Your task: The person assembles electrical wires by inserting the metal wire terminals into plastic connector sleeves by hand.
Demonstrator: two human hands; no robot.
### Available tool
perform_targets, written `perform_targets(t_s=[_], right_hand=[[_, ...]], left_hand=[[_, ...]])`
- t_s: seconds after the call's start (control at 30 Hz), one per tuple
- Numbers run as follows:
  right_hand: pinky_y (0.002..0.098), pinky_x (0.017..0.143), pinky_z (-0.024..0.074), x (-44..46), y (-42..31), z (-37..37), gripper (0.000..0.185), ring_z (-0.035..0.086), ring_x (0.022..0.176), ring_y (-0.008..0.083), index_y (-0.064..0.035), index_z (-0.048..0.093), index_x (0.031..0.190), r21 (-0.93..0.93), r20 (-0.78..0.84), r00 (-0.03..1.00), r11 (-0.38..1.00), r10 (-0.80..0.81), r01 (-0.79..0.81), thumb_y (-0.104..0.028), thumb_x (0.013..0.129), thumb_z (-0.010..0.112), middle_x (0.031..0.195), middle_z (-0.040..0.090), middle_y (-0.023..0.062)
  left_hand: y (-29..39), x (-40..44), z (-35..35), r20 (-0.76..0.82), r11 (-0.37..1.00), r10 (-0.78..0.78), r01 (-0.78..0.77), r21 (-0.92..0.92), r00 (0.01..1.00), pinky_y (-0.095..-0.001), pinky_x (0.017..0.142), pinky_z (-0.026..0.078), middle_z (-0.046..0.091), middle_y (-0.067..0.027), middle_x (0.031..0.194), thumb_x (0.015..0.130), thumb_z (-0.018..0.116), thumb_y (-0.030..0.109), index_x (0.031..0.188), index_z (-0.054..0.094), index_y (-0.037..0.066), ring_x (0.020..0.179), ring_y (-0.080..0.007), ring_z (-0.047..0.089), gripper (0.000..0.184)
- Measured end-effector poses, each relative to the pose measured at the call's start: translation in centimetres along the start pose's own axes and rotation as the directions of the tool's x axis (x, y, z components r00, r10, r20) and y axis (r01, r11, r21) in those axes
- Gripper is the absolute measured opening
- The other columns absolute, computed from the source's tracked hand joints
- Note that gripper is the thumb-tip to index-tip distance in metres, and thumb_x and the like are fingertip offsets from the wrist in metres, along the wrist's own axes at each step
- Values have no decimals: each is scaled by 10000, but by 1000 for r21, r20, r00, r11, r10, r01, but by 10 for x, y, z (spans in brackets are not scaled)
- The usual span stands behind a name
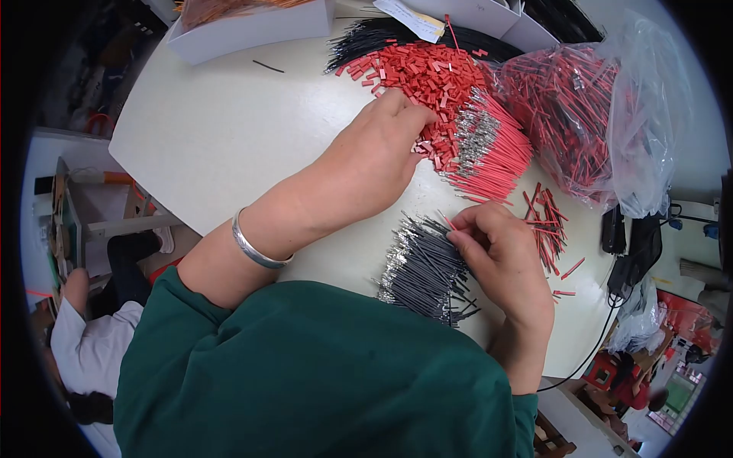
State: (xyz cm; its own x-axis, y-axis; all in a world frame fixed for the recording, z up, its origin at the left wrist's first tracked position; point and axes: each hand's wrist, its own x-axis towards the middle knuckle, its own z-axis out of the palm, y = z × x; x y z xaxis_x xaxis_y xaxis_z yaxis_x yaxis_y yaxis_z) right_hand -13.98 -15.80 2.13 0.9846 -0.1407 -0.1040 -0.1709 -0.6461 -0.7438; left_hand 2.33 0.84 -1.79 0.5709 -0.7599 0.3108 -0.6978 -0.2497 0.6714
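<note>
As my green shirt (321,366) fills the foreground, my right hand (508,256) holds a thin red wire (448,223) in a closed pinch between thumb and forefinger, its free tip pointing over the upper edge of a stack of black wires (424,271) on the white table (198,114). Loose offcuts (547,229), red and dark, lie just to the right of that hand. Farther forward, my left hand (382,156), a silver bracelet (248,246) on the forearm, reaches with bent fingers into the near side of a heap of red plastic pieces (435,76); whether they have hold of one I cannot tell, the fingertips being partly hidden. A bank of red wires (504,156) with metal ends sits against the heap, beside a clear plastic bag (649,114) packed with more. Behind lies a dark cable bundle (355,46) under a paper slip (416,20), with a white box (252,38) to the left.
</note>
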Motion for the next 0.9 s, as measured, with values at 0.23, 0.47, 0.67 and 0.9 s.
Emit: perform_targets(t_s=[0.23, 0.47, 0.67, 0.9], right_hand=[[418, 750, 485, 4, 5, 2, 116, 608, 821, 324, 19, 640, 865, -74, -4, 999, 996, -49, 48, -31, 851, 744, 830, 622, 143], [371, 652, 484, 4, 9, -1, 110, 616, 716, 255, 16, 657, 895, 68, -97, 990, 993, 107, -101, -51, 866, 741, 798, 629, 122], [341, 644, 486, 4, 8, -2, 117, 611, 707, 216, 9, 674, 923, 83, -127, 987, 993, 99, -89, -66, 877, 751, 795, 628, 102], [332, 679, 478, 5, 7, -2, 99, 601, 746, 206, 15, 685, 976, 13, -186, 982, 1000, -8, 11, -30, 897, 724, 864, 634, 99]], left_hand=[[2, 2, -15, 52, 998, -47, 44, 52, 998, -387, 801, 546, 585, -154, 1031, 858, 704, 5, 1072, 609, 3, 911, -301, 644, 235], [-2, -2, -14, 107, 997, -37, 29, 77, 994, -403, 790, 545, 615, -146, 959, 829, 740, 41, 983, 630, 7, 884, -306, 656, 192], [-1, -2, -17, 145, 993, -49, 32, 116, 988, -396, 794, 550, 631, -147, 949, 821, 746, 45, 986, 635, 2, 887, -306, 661, 204], [2, -1, -24, 184, 981, -178, 160, 106, 967, -398, 785, 558, 667, -157, 953, 813, 769, 77, 966, 647, -5, 878, -300, 688, 212]])
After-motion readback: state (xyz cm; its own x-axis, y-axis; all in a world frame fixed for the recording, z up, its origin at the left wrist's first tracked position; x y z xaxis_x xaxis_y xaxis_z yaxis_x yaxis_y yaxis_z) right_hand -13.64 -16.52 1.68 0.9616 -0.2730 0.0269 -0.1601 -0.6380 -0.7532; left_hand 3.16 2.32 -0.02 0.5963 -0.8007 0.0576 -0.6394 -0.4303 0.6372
